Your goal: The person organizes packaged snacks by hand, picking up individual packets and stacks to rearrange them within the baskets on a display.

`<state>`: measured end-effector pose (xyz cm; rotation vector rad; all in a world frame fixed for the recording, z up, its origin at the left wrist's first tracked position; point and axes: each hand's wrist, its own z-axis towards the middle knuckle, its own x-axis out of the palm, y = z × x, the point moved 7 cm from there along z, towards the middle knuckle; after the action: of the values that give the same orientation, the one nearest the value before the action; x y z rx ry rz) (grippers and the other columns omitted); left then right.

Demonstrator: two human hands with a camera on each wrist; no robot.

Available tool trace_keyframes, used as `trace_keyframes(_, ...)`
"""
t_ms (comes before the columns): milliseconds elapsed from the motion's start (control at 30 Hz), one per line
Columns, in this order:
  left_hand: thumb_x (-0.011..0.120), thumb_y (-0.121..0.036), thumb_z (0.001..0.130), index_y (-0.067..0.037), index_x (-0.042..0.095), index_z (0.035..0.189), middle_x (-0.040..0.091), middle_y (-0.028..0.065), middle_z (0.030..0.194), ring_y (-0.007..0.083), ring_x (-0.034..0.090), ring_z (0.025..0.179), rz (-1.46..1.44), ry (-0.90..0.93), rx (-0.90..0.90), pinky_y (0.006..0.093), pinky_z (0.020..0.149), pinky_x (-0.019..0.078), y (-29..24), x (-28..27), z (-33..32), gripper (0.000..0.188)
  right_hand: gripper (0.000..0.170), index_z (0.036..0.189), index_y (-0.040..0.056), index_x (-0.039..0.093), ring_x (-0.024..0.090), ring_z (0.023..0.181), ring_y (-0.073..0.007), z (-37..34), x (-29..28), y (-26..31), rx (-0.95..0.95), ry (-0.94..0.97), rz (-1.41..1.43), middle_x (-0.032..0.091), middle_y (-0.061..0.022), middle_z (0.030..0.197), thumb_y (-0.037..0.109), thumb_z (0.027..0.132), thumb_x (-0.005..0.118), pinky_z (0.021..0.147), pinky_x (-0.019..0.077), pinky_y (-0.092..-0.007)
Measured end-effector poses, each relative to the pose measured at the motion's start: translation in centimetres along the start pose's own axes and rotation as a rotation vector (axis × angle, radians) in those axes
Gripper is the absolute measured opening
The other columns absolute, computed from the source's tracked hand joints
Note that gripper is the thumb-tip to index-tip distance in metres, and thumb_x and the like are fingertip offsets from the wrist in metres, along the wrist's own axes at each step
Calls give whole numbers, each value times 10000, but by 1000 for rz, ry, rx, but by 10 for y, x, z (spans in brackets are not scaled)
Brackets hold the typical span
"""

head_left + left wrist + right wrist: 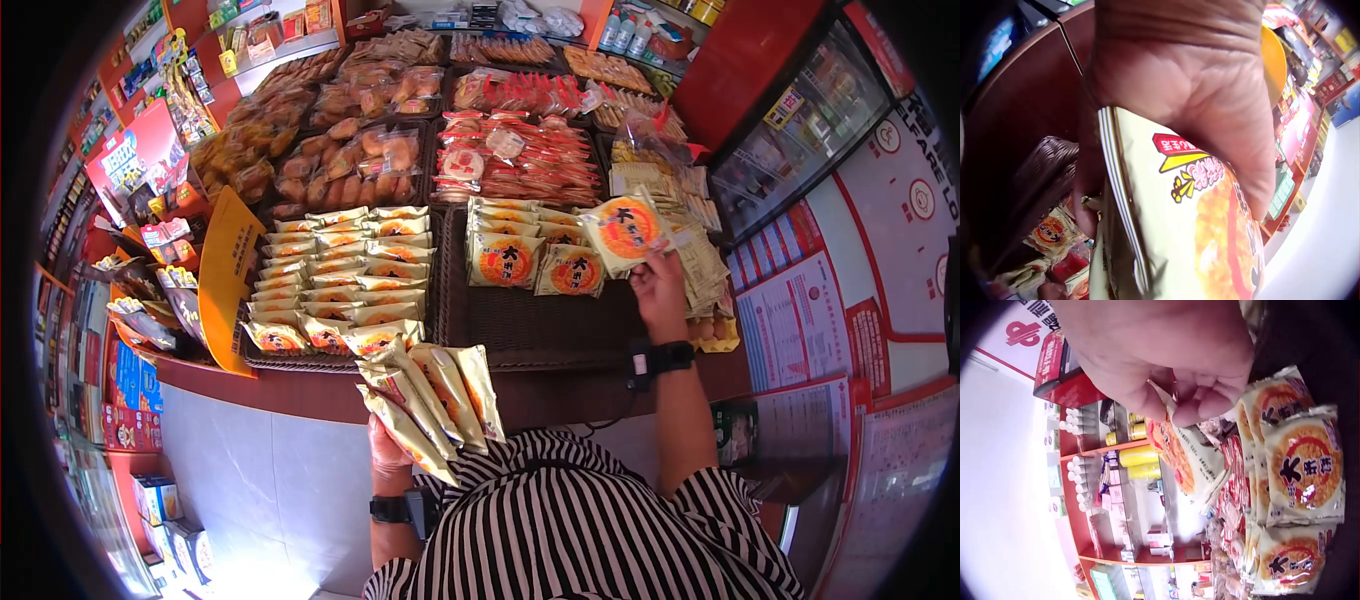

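Note:
My left hand (388, 445) grips a stack of several cream-coloured cracker packets (430, 400) in front of the display's near edge. In the left wrist view the thumb lies along the printed face of the nearest packet (1210, 219). My right hand (660, 295) pinches one cracker packet (627, 232) by its lower corner, printed side up, above the right end of the front tray. Beside it, two rows of matching packets (506, 260) stand in the dark wicker tray (540, 335). The right wrist view shows fingertips and thumb (1194, 412) together on the packet's edge.
Left of that tray, another wicker tray holds three columns of the same packets (340, 270). Behind are bags of buns (350, 165) and red-wrapped packets (520, 160). A yellow cardboard display (228, 275) borders the left side; a glass-doored cabinet (800, 120) stands at right.

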<state>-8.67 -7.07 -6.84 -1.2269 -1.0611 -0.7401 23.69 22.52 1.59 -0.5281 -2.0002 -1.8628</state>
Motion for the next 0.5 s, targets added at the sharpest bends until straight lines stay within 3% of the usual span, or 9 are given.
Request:
trace_keyframes(133,649,-445,795,-54,444,1297,538,115,1255,285,543,1113,-22,56,-72,459,970,430,12,10,18,669,221,1048,120,494,590,692,-124,-31,-5,28,-5,76,63,598,-22,874,44,849,553,627,518,-283)
trace_keyframes(267,713,-446,744,-28,467,1254,573,124,1178,256,568,1060,116,61,-181,405,937,457,45,14,40,704,345,1160,73,453,641,870,-236,-99,37,-11,216,336,-3,607,-110,1047,21,838,565,771,547,-361)
trace_keyframes(300,740,-425,718,-6,472,1232,580,136,1146,248,579,1031,116,50,-290,386,912,474,59,19,41,716,383,1189,67,448,618,950,-240,-112,45,-27,260,378,62,591,-112,1099,-9,831,560,806,536,-375)
trace_keyframes(333,758,-389,698,16,448,1251,574,147,1161,262,581,1035,168,195,-271,390,900,485,59,45,43,752,422,1219,60,443,595,1029,-245,-121,51,-40,305,422,128,575,-114,1152,-40,824,554,842,524,-390)
trace_keyframes(433,756,-359,699,27,397,1298,561,162,1193,293,581,1050,176,73,-346,412,892,493,67,28,37,798,471,1263,55,415,567,1082,-230,-129,59,-51,355,407,235,541,-110,1212,-64,826,544,885,506,-369)
trace_keyframes(500,713,-363,752,2,420,1290,554,172,1204,283,585,1040,77,105,-309,431,880,499,64,25,32,713,493,1286,67,383,586,1053,-228,-130,54,-60,411,398,216,553,-117,1196,-40,836,553,874,509,-367)
